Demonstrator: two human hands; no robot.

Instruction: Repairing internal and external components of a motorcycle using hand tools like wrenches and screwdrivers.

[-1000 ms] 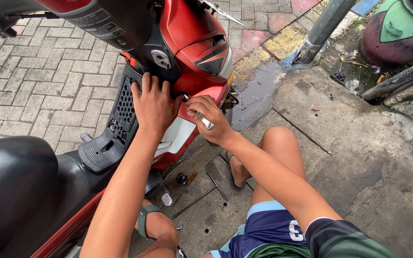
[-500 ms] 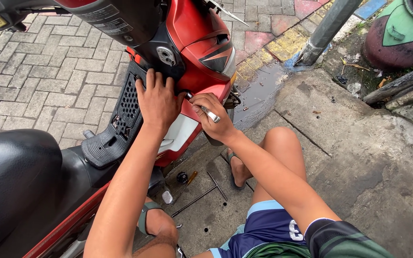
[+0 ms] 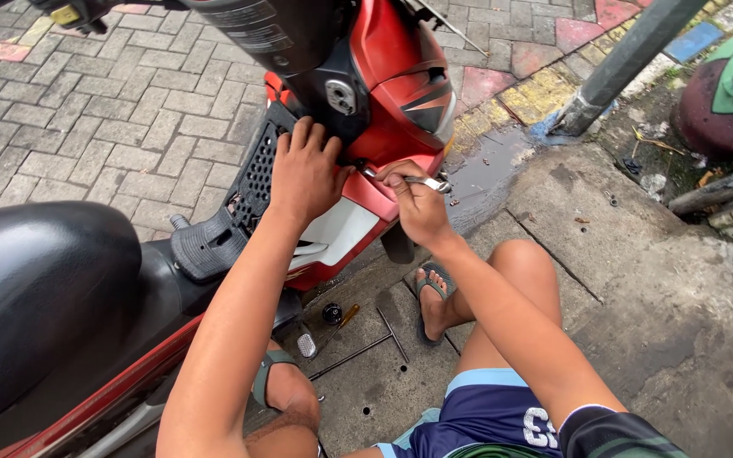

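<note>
Wrench tip hidden – right hand covers it.

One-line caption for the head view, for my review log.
Left hand braces a red scooter's panel while the right hand works a small metal tool at it.

Grey brick paving, cracked concrete slab, puddle, daylight
</note>
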